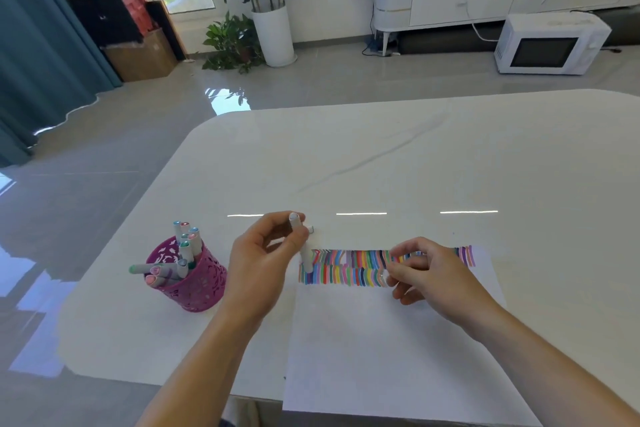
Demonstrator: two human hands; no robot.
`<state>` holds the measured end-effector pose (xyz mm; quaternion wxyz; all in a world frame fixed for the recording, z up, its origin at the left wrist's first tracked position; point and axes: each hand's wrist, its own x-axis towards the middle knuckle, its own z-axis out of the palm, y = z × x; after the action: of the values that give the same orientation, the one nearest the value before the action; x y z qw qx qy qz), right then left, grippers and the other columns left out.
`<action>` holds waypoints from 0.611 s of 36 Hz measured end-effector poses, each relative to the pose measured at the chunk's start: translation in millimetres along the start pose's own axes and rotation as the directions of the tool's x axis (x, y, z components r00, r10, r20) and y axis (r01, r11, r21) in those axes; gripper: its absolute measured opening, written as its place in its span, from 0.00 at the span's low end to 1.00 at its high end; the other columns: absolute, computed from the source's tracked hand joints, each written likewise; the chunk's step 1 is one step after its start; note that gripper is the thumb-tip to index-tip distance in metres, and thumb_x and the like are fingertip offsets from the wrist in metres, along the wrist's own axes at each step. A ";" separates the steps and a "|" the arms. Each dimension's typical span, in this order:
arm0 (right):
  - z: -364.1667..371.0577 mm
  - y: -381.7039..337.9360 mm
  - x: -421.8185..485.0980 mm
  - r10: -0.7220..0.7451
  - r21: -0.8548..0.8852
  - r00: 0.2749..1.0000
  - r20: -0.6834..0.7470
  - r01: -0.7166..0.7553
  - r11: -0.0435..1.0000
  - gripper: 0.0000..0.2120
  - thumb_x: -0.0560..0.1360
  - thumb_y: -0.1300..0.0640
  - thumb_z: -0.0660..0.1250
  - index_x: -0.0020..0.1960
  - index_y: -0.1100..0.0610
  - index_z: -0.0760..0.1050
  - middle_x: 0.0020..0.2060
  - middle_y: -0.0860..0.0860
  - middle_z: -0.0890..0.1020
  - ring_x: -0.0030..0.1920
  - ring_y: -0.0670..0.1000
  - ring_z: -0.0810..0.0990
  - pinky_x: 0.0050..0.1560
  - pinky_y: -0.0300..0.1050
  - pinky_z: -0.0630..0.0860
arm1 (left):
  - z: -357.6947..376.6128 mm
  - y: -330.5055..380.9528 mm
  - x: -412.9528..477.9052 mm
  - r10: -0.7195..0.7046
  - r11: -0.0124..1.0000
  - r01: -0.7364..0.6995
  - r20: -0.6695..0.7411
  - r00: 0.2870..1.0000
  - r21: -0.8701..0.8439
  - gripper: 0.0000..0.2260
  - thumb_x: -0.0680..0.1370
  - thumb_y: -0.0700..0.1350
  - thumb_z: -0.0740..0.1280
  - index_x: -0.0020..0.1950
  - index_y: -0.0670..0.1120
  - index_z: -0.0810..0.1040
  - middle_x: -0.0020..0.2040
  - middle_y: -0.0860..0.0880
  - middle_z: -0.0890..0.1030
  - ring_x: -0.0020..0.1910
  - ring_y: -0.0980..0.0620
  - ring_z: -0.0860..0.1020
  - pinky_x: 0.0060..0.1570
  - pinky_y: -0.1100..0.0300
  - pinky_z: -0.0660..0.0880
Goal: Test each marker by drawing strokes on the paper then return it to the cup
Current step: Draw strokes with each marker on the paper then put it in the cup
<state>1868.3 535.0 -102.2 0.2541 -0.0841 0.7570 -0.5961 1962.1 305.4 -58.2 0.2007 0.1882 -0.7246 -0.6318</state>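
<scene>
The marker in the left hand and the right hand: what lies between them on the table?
Between the marker and the right hand lies only the paper, covered there with two rows of coloured strokes; the head view shows it.

Glossy grey floor (104, 166), teal curtain (38, 45), microwave (550, 43)

My left hand (263, 253) covers part of the marker (306, 258), and its lower tip blurs into the strokes (346, 270), so I cannot tell whether it touches the paper (381, 340). My right hand (426, 274) hides part of both rows. A pale blur (383, 276) at its fingertips is too small to name. The cup (194, 284) hides its markers' (187, 246) lower ends. The bottom edge cuts off both forearms.
</scene>
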 end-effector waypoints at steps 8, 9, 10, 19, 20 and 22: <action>2.6 11.3 2.6 0.003 -0.172 1.000 -0.020 -0.006 0.985 0.06 0.77 0.58 0.72 0.52 0.54 0.77 0.35 0.52 0.87 0.32 0.50 0.84 0.35 0.45 0.81 | -29.9 13.1 -0.2 0.456 0.814 -0.349 -0.140 0.879 0.465 0.08 0.83 0.48 0.64 0.58 0.53 0.81 0.54 0.58 0.81 0.53 0.57 0.80 0.49 0.70 0.74; 2.9 12.7 3.1 0.004 -0.177 1.000 -0.019 -0.008 0.984 0.06 0.78 0.58 0.72 0.52 0.54 0.76 0.35 0.52 0.87 0.32 0.50 0.84 0.35 0.44 0.80 | -34.0 13.6 -0.2 0.518 0.761 -0.384 -0.134 0.845 0.522 0.08 0.83 0.47 0.64 0.59 0.51 0.81 0.54 0.57 0.80 0.52 0.57 0.79 0.48 0.71 0.73; 3.2 13.7 3.7 0.006 -0.182 1.000 -0.017 -0.009 0.983 0.06 0.78 0.58 0.72 0.52 0.54 0.76 0.35 0.52 0.87 0.31 0.50 0.83 0.35 0.44 0.80 | -38.3 13.7 -0.4 0.558 0.719 -0.401 -0.127 0.820 0.567 0.08 0.83 0.46 0.64 0.59 0.49 0.80 0.54 0.57 0.80 0.52 0.58 0.79 0.48 0.72 0.72; 7.0 14.3 3.1 -0.027 -0.264 1.000 -0.016 0.022 0.964 0.04 0.80 0.56 0.70 0.52 0.50 0.75 0.35 0.49 0.86 0.31 0.47 0.83 0.37 0.45 0.81 | -62.5 15.9 -0.1 0.570 0.664 -0.304 -0.200 0.797 0.683 0.11 0.83 0.45 0.63 0.63 0.49 0.79 0.56 0.55 0.79 0.51 0.57 0.78 0.50 0.78 0.69; 7.4 13.9 2.7 -0.029 -0.272 0.999 -0.014 0.024 0.962 0.04 0.80 0.56 0.70 0.52 0.49 0.75 0.35 0.49 0.86 0.31 0.46 0.83 0.37 0.46 0.82 | -64.1 15.8 0.1 0.561 0.668 -0.287 -0.211 0.801 0.686 0.11 0.83 0.46 0.63 0.63 0.49 0.79 0.56 0.55 0.79 0.51 0.56 0.78 0.49 0.78 0.69; 7.6 13.3 2.1 -0.028 -0.277 1.000 -0.012 0.024 0.961 0.04 0.80 0.56 0.69 0.51 0.49 0.75 0.35 0.48 0.86 0.31 0.46 0.83 0.38 0.46 0.82 | -67.5 15.1 1.3 0.542 0.674 -0.251 -0.233 0.808 0.695 0.11 0.83 0.46 0.63 0.63 0.50 0.79 0.56 0.56 0.79 0.51 0.54 0.78 0.48 0.75 0.71</action>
<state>1872.5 531.2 -116.7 0.2260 -0.1242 0.8337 -0.4884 1996.4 249.9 -35.0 0.4122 0.2095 -0.8557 -0.2323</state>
